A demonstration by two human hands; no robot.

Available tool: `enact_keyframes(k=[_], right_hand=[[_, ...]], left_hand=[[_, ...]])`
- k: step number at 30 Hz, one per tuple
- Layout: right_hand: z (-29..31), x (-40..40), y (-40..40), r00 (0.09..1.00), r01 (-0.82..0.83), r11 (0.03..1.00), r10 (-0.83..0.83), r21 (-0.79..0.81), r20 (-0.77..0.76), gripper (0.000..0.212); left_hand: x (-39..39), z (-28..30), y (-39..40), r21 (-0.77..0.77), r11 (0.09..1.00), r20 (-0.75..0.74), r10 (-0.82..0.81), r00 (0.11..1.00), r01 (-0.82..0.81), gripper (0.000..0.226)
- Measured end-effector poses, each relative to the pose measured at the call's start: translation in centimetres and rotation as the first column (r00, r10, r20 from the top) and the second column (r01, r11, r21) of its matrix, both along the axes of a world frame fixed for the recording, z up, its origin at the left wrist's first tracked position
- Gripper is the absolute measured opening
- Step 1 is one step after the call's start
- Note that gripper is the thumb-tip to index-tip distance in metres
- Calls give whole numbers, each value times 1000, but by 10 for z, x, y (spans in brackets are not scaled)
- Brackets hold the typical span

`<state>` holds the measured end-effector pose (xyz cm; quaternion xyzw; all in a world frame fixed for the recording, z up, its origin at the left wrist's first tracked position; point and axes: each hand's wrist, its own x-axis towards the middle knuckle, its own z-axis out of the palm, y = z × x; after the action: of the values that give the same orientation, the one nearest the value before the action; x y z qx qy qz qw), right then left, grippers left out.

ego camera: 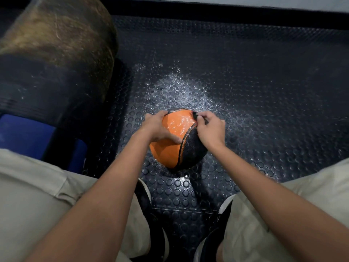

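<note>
An orange and black basketball (170, 152) sits on the dark studded rubber floor (264, 91) between my feet. Its orange top panel glistens wet. My left hand (157, 127) lies over the ball's upper left side, fingers wrapped round its far edge and thumb pressed near the black seam. My right hand (211, 129) is at the ball's upper right, its curled fingers pinching a small dark thing (194, 115) against the top. What that thing is I cannot tell.
Water droplets are spattered over the floor beyond the ball (179, 87). A large worn brown and black cylinder (52, 59) stands at the left, with a blue object (24, 137) below it. My black shoes (149, 214) and beige shorts fill the foreground. A wall base runs along the top.
</note>
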<state>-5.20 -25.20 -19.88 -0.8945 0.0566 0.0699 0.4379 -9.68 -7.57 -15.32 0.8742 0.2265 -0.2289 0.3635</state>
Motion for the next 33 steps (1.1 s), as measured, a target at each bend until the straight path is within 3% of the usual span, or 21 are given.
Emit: enact_keyframes(k=[4,11,17,24,26,30,33], right_hand=[[6,-6,7,972,-223,973,226,-55,70,21],[-8,1,-10,997,52,999,-51,5,-57,14],[3,-2,11,955,-272,961,277,-56,104,19],[-8,8,-15,986,131,991,-128,20,-105,15],[-4,7,-9,995,80,997,-80,-7,-58,15],[7,2,0,976,-207,978,209,-40,68,19],[4,3,-14,998,-59,998,59,6,15,19]], left_hand=[[1,2,5,1,1000,-95,-28,995,28,128],[3,-1,9,-15,992,-109,-126,986,125,132],[-2,-14,-6,65,998,16,-16,1000,15,140],[-3,-10,-20,99,995,85,-34,996,25,146],[-2,-7,-20,136,987,70,-101,992,91,140],[2,-5,-13,137,980,30,-149,988,144,139],[1,-4,-8,118,984,-84,-124,989,134,145]])
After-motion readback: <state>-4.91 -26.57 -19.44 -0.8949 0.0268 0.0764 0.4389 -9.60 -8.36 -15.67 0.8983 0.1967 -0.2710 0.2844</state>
